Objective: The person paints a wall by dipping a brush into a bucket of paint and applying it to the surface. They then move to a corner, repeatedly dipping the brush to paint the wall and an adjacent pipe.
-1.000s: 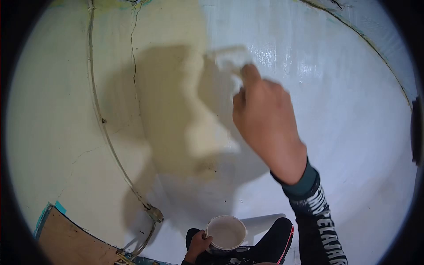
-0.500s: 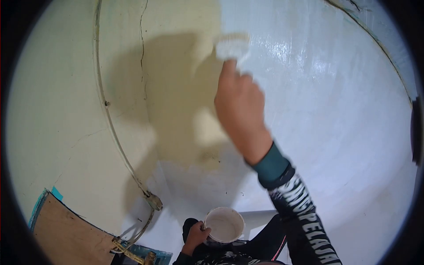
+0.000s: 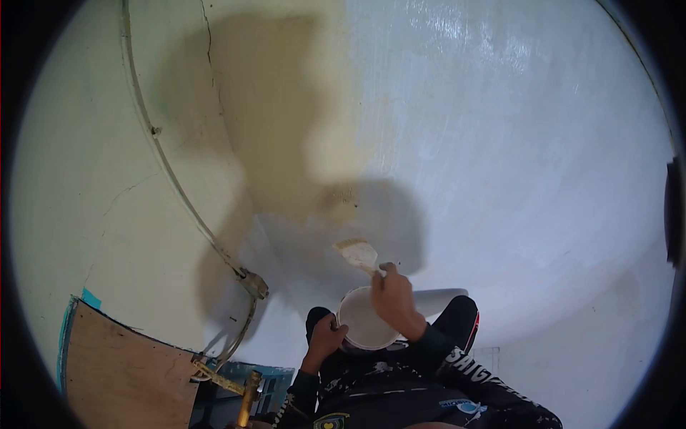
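My right hand (image 3: 396, 304) grips a wide paintbrush (image 3: 357, 255) by its handle. The brush head is smeared with white paint and points up and left, just above a white bucket (image 3: 361, 329). Part of the bucket's rim is hidden behind that hand. My left hand (image 3: 326, 339) is closed on the bucket's left rim, thumb over the edge, holding it over my lap. Ahead is the wall (image 3: 464, 143), white on the right and yellowish at the upper left, with glossy streaks near the top.
A pipe or cable (image 3: 168, 171) runs down the yellowish left wall to a small box (image 3: 254, 284). At the lower left are a brown board (image 3: 128, 357) and a brass-coloured metal fitting (image 3: 246, 397). A dark object (image 3: 673, 214) sits at the far right edge.
My right hand has come down from high on the wall with the paintbrush, to just above the bucket. The view has tilted downward. My left hand still holds the bucket.
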Available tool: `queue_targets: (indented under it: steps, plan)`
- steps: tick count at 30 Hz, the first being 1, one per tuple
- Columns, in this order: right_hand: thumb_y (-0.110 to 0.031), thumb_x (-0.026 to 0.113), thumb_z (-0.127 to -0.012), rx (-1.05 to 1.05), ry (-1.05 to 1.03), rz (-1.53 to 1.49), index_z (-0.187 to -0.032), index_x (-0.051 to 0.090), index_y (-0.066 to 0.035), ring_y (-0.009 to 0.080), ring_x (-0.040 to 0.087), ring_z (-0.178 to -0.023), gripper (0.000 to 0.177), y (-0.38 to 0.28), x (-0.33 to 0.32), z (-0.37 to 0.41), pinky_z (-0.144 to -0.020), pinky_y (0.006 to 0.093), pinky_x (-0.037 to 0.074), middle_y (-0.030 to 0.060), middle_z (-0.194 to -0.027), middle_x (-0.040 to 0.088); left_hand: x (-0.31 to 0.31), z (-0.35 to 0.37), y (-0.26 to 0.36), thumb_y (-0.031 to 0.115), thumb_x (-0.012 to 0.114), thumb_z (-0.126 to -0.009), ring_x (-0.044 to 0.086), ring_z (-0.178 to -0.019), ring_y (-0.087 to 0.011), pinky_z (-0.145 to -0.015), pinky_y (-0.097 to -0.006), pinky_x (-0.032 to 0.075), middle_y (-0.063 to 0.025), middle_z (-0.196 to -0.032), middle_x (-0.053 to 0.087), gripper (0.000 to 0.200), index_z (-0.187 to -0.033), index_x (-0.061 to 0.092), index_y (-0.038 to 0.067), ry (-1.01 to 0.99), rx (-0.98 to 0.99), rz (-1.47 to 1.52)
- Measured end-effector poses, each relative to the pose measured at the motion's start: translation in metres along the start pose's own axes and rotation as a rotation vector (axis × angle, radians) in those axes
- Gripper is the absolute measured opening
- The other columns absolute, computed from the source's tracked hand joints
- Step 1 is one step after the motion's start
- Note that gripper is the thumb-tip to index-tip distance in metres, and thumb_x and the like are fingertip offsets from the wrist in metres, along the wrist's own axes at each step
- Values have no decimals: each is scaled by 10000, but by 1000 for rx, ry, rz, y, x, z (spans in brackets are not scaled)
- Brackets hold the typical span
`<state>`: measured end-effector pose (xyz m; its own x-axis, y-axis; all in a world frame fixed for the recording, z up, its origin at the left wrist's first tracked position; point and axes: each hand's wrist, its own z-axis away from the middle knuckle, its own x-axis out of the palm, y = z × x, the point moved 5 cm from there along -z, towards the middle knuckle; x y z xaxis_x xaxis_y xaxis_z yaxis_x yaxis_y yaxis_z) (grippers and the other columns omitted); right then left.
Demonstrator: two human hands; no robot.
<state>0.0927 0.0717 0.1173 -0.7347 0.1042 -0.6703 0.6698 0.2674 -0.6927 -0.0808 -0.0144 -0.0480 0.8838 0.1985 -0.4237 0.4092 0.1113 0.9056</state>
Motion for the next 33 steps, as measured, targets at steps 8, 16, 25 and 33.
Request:
queue_targets:
  steps: [8, 16, 25, 33]
  plan:
    - [-194, 532, -995, 414, -117, -803, -1108, 573, -26, 180, 529, -559, 206, 20, -34, -8, -556, 361, 473, 104, -753, 587, 1, -4, 7, 230, 725, -780, 556, -635, -248, -621, -387, 464, -151, -693, 560, 305, -843, 579, -30, -7, -4, 42]
    - [-166, 429, -1018, 656, -248, -1542, -962, 409, -102, 100, 359, -542, 87, -12, 15, -6, -451, 259, 285, 47, -805, 477, 5, -4, 13, 200, 707, -778, 514, -616, -239, -614, -389, 450, -133, -670, 523, 280, -822, 553, -30, -40, -22, -16]
    - [-46, 422, -940, 611, -167, -1546, -905, 412, -90, 113, 368, -565, 57, -57, 12, -63, -449, 270, 250, 36, -803, 450, 7, -3, 9, 167, 689, -794, 460, -630, -175, -600, -362, 425, -79, -661, 489, 237, -809, 539, -16, -54, -67, 88]
    - [-4, 389, -899, 489, -61, -1617, -888, 431, -65, 112, 366, -579, 75, -141, -53, -83, -466, 280, 252, 21, -780, 416, 14, -6, -10, 159, 675, -803, 524, -621, -183, -591, -352, 465, -99, -707, 548, 226, -887, 589, -33, -57, -38, 17]
